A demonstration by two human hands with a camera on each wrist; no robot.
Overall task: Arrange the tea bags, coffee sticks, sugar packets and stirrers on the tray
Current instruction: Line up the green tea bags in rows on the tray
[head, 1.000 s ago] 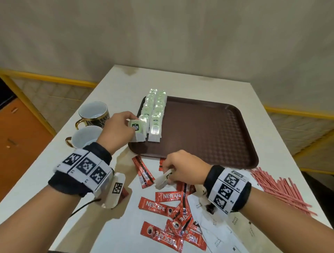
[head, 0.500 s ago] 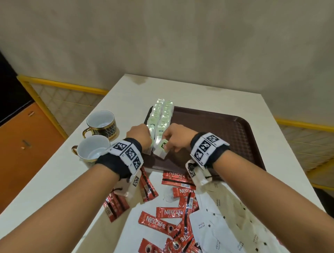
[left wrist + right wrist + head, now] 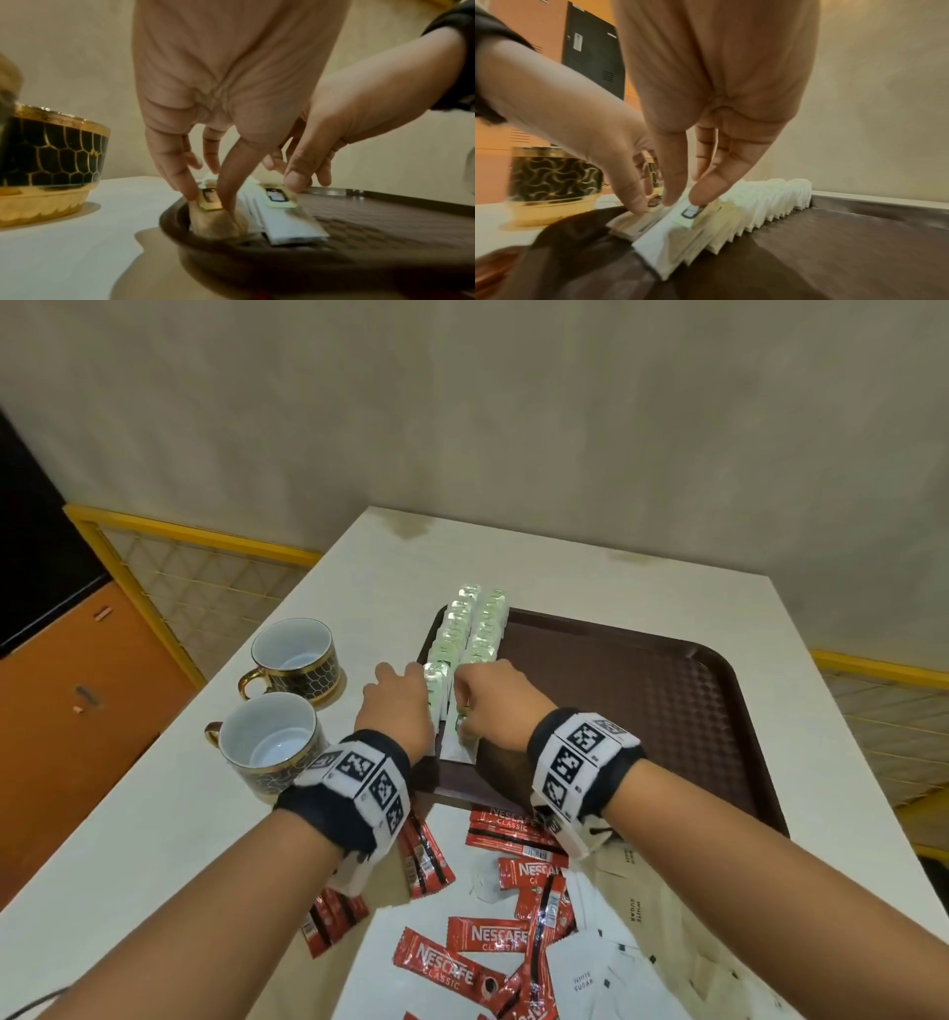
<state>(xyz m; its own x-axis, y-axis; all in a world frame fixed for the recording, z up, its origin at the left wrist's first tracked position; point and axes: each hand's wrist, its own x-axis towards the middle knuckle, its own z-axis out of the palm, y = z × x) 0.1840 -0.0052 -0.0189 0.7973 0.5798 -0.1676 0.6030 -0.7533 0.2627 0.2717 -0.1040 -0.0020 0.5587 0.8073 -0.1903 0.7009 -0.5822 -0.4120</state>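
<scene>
On the brown tray [image 3: 667,711], two rows of tea bags [image 3: 475,629] run from near edge to far, the left hand [image 3: 395,706] and right hand [image 3: 493,701] each pinching its row's nearest bag.

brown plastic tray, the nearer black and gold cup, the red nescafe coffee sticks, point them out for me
brown plastic tray [image 3: 642,711]: head view, bare textured floor.
nearer black and gold cup [image 3: 267,737]: head view, white inside.
red nescafe coffee sticks [image 3: 447,968]: head view, printed face of one stick on the table.
</scene>
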